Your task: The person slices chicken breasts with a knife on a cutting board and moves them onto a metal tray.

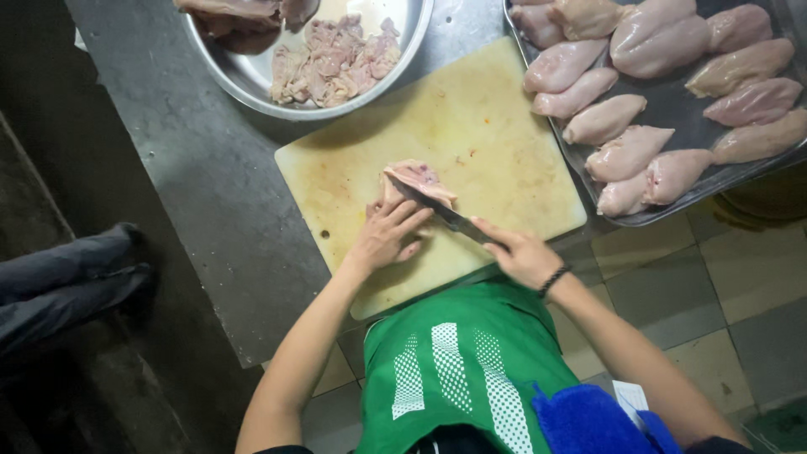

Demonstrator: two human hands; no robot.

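We press our left hand (388,235), fingers spread flat, on the chicken piece (418,181) lying on the cutting board (496,151). Our right hand (521,252), fingers wrapped around the handle, slides the knife (437,210) through the meat just beyond them; finishing the slice likely calls for steady pressure.

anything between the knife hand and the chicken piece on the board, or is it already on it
Nothing visible stands in the way. The right hand holds the knife, whose blade already lies across the chicken piece on the cutting board. The left hand presses on the piece from the near side, beside the blade.
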